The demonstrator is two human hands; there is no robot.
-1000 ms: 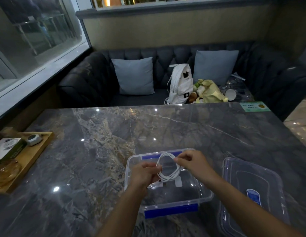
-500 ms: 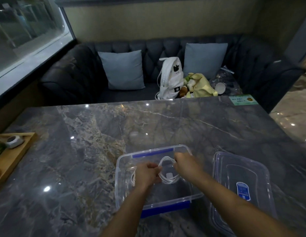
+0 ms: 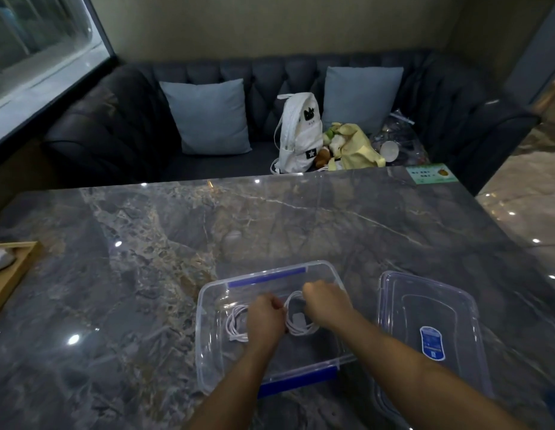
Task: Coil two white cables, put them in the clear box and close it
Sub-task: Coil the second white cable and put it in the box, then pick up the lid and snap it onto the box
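Setting the second coiled white cable [image 3: 301, 321] down inside the clear box [image 3: 205, 336], most likely, with the first coiled cable [image 3: 236, 324] already lying on the box floor toward its left wall. Both hands lowered into the box from the near side, forearms angled in over the near rim. Left hand [image 3: 265, 315] near the box's middle, fingers curled shut and pinching the left edge of the second coil. Right hand [image 3: 324, 301] toward the box's far right corner, knuckles up, fingers closed on the coil's top right; exact hold hidden beneath the hand. Next, judging from this: letting go without the loops springing apart, then withdrawing and fetching the lid [image 3: 425, 330], lying flat just right of the box, to press on and latch.
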